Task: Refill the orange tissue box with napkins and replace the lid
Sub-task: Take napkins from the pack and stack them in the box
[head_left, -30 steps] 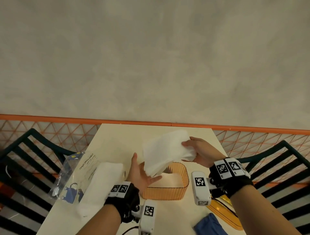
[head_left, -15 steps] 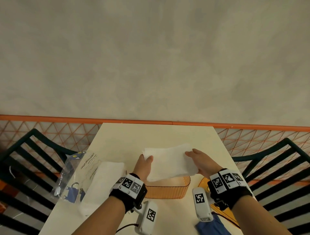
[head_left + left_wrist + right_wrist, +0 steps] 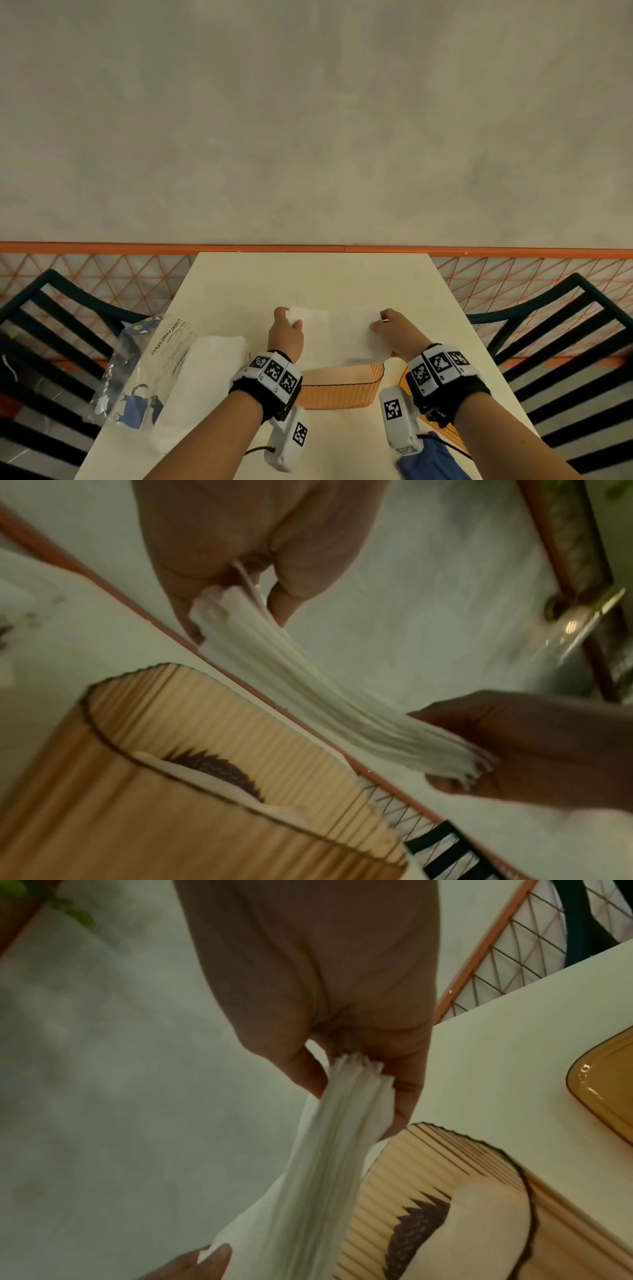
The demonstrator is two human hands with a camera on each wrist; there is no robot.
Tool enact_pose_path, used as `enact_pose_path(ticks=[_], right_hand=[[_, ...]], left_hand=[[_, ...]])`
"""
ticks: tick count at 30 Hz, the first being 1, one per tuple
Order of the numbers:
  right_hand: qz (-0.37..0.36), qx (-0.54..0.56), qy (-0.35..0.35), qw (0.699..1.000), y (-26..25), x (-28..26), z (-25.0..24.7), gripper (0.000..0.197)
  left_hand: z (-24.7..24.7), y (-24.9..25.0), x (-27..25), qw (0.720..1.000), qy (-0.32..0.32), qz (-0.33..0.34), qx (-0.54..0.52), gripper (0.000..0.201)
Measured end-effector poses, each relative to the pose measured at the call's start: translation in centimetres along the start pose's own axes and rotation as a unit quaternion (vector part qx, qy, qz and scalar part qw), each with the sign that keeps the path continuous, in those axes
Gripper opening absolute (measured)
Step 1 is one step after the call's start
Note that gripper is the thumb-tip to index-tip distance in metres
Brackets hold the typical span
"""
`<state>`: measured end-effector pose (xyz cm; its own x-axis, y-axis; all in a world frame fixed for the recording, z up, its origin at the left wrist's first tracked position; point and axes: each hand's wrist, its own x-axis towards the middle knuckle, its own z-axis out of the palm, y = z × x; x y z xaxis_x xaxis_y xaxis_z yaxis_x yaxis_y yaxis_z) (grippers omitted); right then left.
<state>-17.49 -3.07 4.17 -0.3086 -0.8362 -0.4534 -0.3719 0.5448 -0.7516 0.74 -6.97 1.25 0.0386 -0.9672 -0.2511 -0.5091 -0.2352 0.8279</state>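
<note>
A flat stack of white napkins (image 3: 337,334) hangs level above the open orange ribbed tissue box (image 3: 337,390). My left hand (image 3: 286,330) pinches the stack's left end and my right hand (image 3: 394,330) pinches its right end. The left wrist view shows the stack (image 3: 308,691) sagging between both hands over the box (image 3: 171,791), which holds a few napkins inside. In the right wrist view the stack (image 3: 325,1164) sits just left of the box (image 3: 445,1204). The orange lid (image 3: 609,1083) lies on the table to the box's right.
A taller pile of white napkins (image 3: 202,387) and a clear printed plastic wrapper (image 3: 137,370) lie on the left of the cream table (image 3: 315,281). A blue cloth (image 3: 431,459) is near the front right edge. Dark slatted chairs (image 3: 565,342) flank the table.
The stack was tilted and held mainly by my right hand; my left hand took its left end, and both hands stretched it flat and carried it farther over the box.
</note>
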Motion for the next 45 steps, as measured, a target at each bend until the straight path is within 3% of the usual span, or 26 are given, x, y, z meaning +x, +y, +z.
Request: enact_pose_path(ticks=[4, 7, 9, 12, 15, 22, 26, 28, 31, 33, 36, 41, 45], right_hand=[[-0.007, -0.128, 0.025, 0.991, 0.4, 0.8, 1.2, 0.028], [-0.009, -0.195, 0.025, 0.98, 1.2, 1.5, 2.1, 0.013], [-0.006, -0.232, 0.026, 0.972, 1.7, 2.0, 2.4, 0.029], [-0.002, -0.276, 0.02, 0.961, 1.4, 2.1, 2.6, 0.019], [0.01, -0.302, 0.012, 0.953, 1.0, 2.2, 2.8, 0.031], [-0.025, -0.43, -0.02, 0.902, 0.6, 2.2, 3.7, 0.031], [-0.091, -0.479, 0.045, 0.872, 0.9, 1.6, 4.0, 0.028], [-0.154, -0.523, 0.071, 0.835, 1.2, 1.3, 4.2, 0.029], [-0.181, -0.567, -0.021, 0.804, 1.8, 2.1, 4.6, 0.046], [-0.147, -0.585, -0.067, 0.795, 2.1, 2.7, 4.8, 0.056], [-0.112, -0.592, -0.089, 0.793, 3.0, 3.5, 5.4, 0.058], [-0.112, -0.603, -0.091, 0.785, 3.5, 4.5, 6.1, 0.062], [-0.128, -0.609, -0.075, 0.779, 3.8, 4.7, 6.2, 0.063]], left_hand=[[0.7, -1.3, 1.2, 0.996, -0.024, 0.002, 0.089, 0.04], [1.2, -2.2, 2.0, 0.988, -0.038, 0.009, 0.15, 0.034], [1.4, -2.5, 2.4, 0.982, -0.046, 0.022, 0.184, 0.031], [1.7, -2.7, 2.9, 0.968, -0.064, 0.05, 0.239, 0.027], [2.0, -2.6, 2.9, 0.948, -0.095, 0.057, 0.298, 0.027], [2.7, -2.8, 2.6, 0.908, -0.122, 0.111, 0.386, 0.031], [2.0, -2.9, 1.6, 0.862, -0.07, 0.215, 0.453, 0.033], [1.4, -2.9, 1.7, 0.822, -0.118, 0.249, 0.498, 0.039], [1.0, -3.1, 2.4, 0.771, -0.247, 0.201, 0.551, 0.061], [1.3, -3.3, 2.7, 0.74, -0.279, 0.171, 0.588, 0.064], [1.6, -3.9, 3.1, 0.742, -0.29, 0.14, 0.588, 0.052], [2.2, -3.8, 3.5, 0.719, -0.285, 0.132, 0.619, 0.055], [2.9, -3.6, 3.6, 0.717, -0.287, 0.111, 0.626, 0.056]])
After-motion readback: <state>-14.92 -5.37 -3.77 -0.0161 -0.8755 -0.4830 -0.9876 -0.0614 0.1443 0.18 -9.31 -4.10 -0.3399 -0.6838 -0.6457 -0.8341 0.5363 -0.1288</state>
